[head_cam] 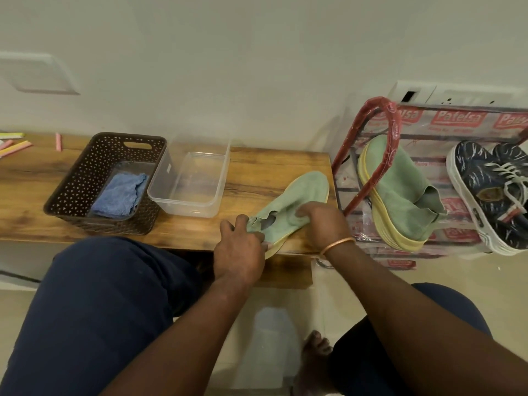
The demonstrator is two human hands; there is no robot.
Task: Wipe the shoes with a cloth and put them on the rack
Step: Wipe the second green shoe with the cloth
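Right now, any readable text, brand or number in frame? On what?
"Patelsa", as best it reads: red label on the plastic wrap of the rack.
"Pa": same label again, cut by the right frame edge.
Small print under the brand: blurred.
Lower red labels on the wrap: blurred.
Sticker on the clear container: too small.
Badge on the dark shoe: unreadable.

Bare bench [257,170] lies between the clear tub [185,209] and the rack [463,121]. On the rack, a green shoe [400,190] behind the red frame bar [368,178] and dark sneakers [491,190] crowd the visible shelf.
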